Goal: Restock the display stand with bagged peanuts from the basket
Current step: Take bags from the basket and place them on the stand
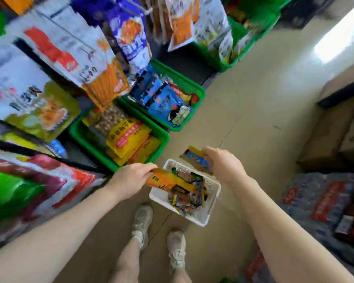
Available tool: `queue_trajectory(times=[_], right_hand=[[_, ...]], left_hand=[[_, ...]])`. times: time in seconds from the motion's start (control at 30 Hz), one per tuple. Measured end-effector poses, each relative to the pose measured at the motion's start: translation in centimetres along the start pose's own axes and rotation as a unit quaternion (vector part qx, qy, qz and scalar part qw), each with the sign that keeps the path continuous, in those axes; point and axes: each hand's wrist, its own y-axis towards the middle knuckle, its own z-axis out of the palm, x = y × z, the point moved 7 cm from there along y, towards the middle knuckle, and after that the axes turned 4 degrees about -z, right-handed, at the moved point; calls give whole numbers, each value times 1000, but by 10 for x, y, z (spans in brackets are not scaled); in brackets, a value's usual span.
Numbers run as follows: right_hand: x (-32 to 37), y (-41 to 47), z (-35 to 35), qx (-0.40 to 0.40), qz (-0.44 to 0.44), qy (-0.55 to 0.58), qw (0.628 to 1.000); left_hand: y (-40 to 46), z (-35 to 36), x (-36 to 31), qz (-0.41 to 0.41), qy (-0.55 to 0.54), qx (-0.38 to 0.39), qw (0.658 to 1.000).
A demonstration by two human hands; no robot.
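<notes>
A white basket (202, 218) stands on the floor in front of my feet, holding several small peanut bags (189, 193). My left hand (131, 178) grips an orange-yellow bag (166, 179) over the basket's left rim. My right hand (223, 162) holds a blue-and-yellow bag (196, 158) just above the basket's far corner. The display stand (55, 64) rises at the left, hung with blurred snack bags.
Green crates sit at the stand's foot: one with yellow bags (161, 137), one with blue bags (200, 94), another farther back (223, 64). Shrink-wrapped bottle packs (319, 203) and cardboard boxes (335, 139) line the right. Bare floor runs between.
</notes>
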Motion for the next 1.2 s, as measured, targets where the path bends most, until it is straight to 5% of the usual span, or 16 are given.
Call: queue_trajectory(times=[0.17, 0.3, 0.5, 0.77, 0.87, 1.0, 1.2], right_hand=[[129, -45, -117, -109, -167, -38, 979], [251, -86, -178, -153, -349, -10, 925], [422, -152, -244, -222, -534, 52, 814], [641, -244, -276, -379, -666, -21, 642], [709, -247, -272, -404, -670, -57, 620], [795, -237, -260, -400, -676, -140, 603], [882, -155, -213, -365, -626, -208, 656]], left_hand=[[-110, -123, -38, -35, 99, -145, 984], [-204, -214, -50, -90, 91, -290, 948], [-341, -328, -70, -117, 204, -479, 846], [-481, -443, -64, -178, 498, -500, 686], [-516, -481, -36, -179, 520, -488, 678], [-550, -540, -1, -224, 575, -484, 620], [-586, -623, 53, -279, 598, -542, 521]])
